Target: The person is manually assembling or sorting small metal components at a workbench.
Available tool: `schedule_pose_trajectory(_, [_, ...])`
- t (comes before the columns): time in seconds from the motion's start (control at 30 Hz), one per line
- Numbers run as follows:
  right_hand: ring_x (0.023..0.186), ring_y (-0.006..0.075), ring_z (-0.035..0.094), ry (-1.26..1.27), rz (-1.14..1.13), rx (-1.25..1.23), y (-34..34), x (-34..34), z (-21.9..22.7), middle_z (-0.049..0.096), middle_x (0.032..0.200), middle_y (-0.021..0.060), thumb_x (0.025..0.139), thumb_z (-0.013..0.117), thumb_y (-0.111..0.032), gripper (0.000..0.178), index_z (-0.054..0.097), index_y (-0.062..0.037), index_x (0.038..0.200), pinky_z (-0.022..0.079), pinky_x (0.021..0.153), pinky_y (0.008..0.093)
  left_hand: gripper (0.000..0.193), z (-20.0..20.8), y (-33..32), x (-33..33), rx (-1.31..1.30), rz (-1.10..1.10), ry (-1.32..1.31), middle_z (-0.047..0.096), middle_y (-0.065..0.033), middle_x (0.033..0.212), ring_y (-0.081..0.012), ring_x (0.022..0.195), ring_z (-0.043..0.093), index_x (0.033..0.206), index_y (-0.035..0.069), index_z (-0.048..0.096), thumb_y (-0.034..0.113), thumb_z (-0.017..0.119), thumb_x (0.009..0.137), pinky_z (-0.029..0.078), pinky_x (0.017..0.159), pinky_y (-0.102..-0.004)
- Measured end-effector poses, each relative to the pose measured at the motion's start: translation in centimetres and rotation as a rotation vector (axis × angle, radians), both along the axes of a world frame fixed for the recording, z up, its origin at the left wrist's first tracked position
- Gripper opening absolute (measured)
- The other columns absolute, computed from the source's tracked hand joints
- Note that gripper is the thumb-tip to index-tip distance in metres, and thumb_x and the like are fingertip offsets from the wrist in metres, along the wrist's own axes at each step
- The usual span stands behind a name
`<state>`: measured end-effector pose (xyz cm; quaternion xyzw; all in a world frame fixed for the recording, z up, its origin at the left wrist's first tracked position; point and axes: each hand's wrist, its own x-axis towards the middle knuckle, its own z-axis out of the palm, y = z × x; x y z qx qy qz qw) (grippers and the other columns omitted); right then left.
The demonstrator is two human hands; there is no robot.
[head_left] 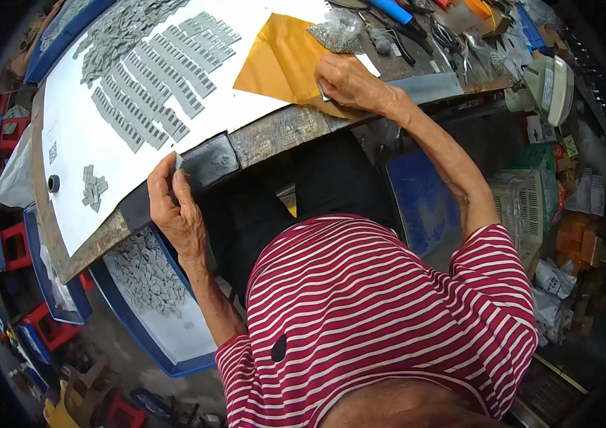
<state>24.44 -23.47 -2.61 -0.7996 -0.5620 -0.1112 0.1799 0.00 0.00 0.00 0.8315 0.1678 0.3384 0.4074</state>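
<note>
1. So I'm watching someone in a red-and-white striped shirt [381, 307] at a worktop [285, 135] with a big white sheet [78, 225] across its left part.
2. Left hand [178, 203] is at the near edge, thumb and fingers pinching a small grey piece [178, 161] by the dark pad [210, 160].
3. Right hand [351, 82] is further right, fingers curled down over the right side of an orange-yellow sheet [271, 60]. There's a small pale bit at the fingertips, but I can't tell if it's being gripped.
4. Neat slanting rows of grey pieces [154, 77] sit left of the orange-yellow sheet, a messy pile [121, 46] lies beyond them, and a little loose cluster [92, 189] is off near left beside a black ring [53, 183].
5. Far right: a clear bag of tiny metal bits [335, 34], plus pliers [446, 36].
6. Lower down on the left, a blue tray [178, 367] holds loads more grey bits.
</note>
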Motion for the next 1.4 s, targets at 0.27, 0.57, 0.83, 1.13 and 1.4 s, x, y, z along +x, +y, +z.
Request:
schedule_pose_trajectory(0.27, [0.063, 0.0293, 0.053, -0.062, 0.014, 0.003, 0.1, -0.4, 0.1, 0.049, 0.069, 0.0123, 0.074, 0.053, 0.001, 0.006, 0.047, 0.0003, 0.076, 0.045, 0.056, 0.0364, 0.02, 0.1, -0.8, -1.5, -0.052, -0.052, -0.016, 0.055, -0.0056, 0.09, -0.0095, 0.07, 0.049, 0.105, -0.001, 0.056, 0.002, 0.048, 0.087, 0.041, 0.061, -0.021])
schedule_pose_trajectory(0.57, [0.067, 0.0302, 0.055, 0.158, -0.011, 0.048, -0.5, -0.5, 1.1, 0.05, 0.071, 0.0132, 0.08, 0.051, -0.005, 0.007, 0.046, 0.0002, 0.081, 0.045, 0.059, 0.0368, 0.02, -0.4, -1.7, -1.1, -0.046, -0.077, 0.019, 0.056, -0.0058, 0.09, -0.0117, 0.074, 0.051, 0.106, 0.0, 0.056, 0.004, 0.048, 0.088, 0.042, 0.065, -0.0224])
schedule_pose_trajectory(0.83, [0.06, 0.021, 0.054, 0.497, -0.115, 0.037, -0.9, -0.1, 1.5, 0.052, 0.066, 0.0122, 0.082, 0.052, -0.012, 0.013, 0.049, 0.0013, 0.081, 0.044, 0.057, 0.032, 0.019, 0.2, -2.3, 0.5, -0.063, -0.136, 0.083, 0.057, -0.0122, 0.095, -0.0209, 0.085, 0.057, 0.103, -0.002, 0.056, -0.001, 0.049, 0.085, 0.044, 0.075, -0.0272])
schedule_pose_trajectory(1.13, [0.061, 0.024, 0.055, 0.264, -0.032, 0.137, -0.6, -0.7, 0.9, 0.053, 0.066, 0.0117, 0.079, 0.053, -0.008, 0.009, 0.05, 0.0008, 0.079, 0.045, 0.056, 0.0332, 0.019, -0.1, -2.9, 0.4, -0.039, -0.176, 0.074, 0.058, -0.0122, 0.095, -0.0205, 0.087, 0.057, 0.102, -0.003, 0.056, -0.002, 0.049, 0.084, 0.044, 0.077, -0.027])
schedule_pose_trajectory(1.4, [0.059, 0.0209, 0.054, 0.289, -0.037, 0.159, -0.6, -0.5, 0.9, 0.052, 0.065, 0.01, 0.081, 0.052, -0.009, 0.011, 0.051, 0.001, 0.08, 0.044, 0.055, 0.0321, 0.019, -0.2, -2.9, 0.5, -0.027, -0.176, 0.062, 0.057, -0.0129, 0.094, -0.0218, 0.086, 0.057, 0.102, -0.003, 0.056, -0.003, 0.049, 0.084, 0.044, 0.077, -0.0278])
